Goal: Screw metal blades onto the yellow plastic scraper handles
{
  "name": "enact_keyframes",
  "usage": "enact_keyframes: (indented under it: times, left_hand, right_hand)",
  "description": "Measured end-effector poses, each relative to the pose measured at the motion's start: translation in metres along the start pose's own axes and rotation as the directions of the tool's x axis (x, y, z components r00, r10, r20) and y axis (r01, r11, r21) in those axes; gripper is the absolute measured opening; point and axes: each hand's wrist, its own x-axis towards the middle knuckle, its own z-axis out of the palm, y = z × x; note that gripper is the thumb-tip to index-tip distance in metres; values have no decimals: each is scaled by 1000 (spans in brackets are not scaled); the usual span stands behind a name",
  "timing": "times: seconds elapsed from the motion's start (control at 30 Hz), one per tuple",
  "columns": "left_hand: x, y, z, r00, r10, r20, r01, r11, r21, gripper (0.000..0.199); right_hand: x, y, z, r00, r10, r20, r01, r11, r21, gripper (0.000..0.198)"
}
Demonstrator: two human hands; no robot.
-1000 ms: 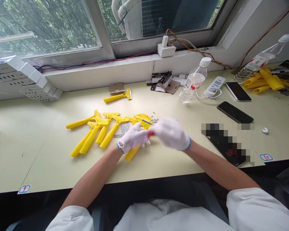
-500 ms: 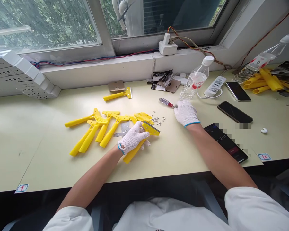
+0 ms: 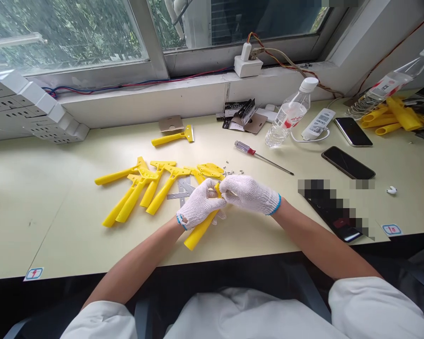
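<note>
Left hand (image 3: 200, 203): white knit glove (image 3: 194, 209), blue cuff, small hole near the wrist; fingers curled round a yellow plastic scraper (image 3: 199, 234)
Right hand (image 3: 249, 193): matching glove, fingers bent in at the scraper's head, can't tell if they've actually got a grip
Scraper: just one in hand, at the front of the table (image 3: 254, 240), tube-like handle angled down-left; gloves block most of its head
Loose handles (image 3: 161, 194): five I can count clearly, smooth plastic, off to the left
Steel blades (image 3: 178, 195): flat, thin, overlapping, so no solid count
Screws (image 3: 228, 173): tiny, shiny, part-hidden by the right hand
Screwdriver (image 3: 249, 149): one, clear-and-red handle
Other stuff: one bladed scraper (image 3: 173, 139) further back, two clear bottles (image 3: 289, 115), three phones (image 3: 348, 163), one earbud (image 3: 392, 190)
</note>
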Motion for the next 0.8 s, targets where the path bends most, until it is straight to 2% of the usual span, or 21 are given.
enact_keyframes:
  times: [0.2,0.3,0.4,0.57,0.8]
  left_hand:
    - [-4,0,-3,999,-43,3,43,998,-48,45]
    - [-5,-2,-4,998,-59,35,62,995,-81,50]
    - [-2,-5,-5,994,-86,62,93,990,-107,51]
    - [3,-7,-2,982,-58,182,78,992,-103,42]
    - [3,-5,3,969,-74,234,104,987,-120,29]
  right_hand:
    - [-4,-4,-2,996,-62,66,74,978,-197,13]
    - [-5,-7,0,993,-87,85,106,962,-251,14]
    - [-5,-7,2,983,-97,155,139,947,-291,18]
    - [-7,-1,-1,959,-137,247,203,942,-267,25]
    - [-8,-7,-2,957,-121,265,171,970,-174,18]
